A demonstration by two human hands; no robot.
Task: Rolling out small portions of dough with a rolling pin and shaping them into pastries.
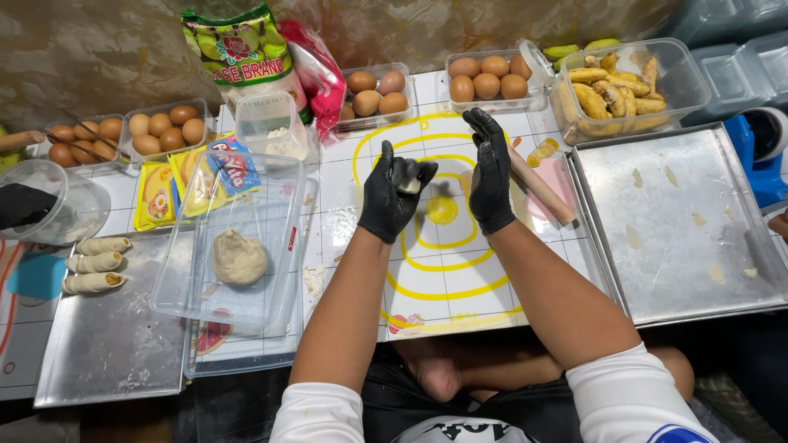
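Note:
Both my hands wear black gloves and are raised over a white mat (427, 271) with yellow rings. My left hand (392, 190) is curled around a small pale piece of dough (410, 185). My right hand (489, 171) is held flat and upright beside it, fingers pointing away, holding nothing. A wooden rolling pin (543, 188) lies on the mat just right of my right hand. A lump of dough (239, 257) sits in a clear plastic tub (271, 213) to the left.
A steel tray (681, 221) lies at right, behind it a tub of peeled bananas (616, 86). Several egg boxes (491, 78) line the back. A steel tray (115, 328) at left holds three rolled dough pieces (94, 262). Another person's black-gloved hand (23, 203) is at the far left.

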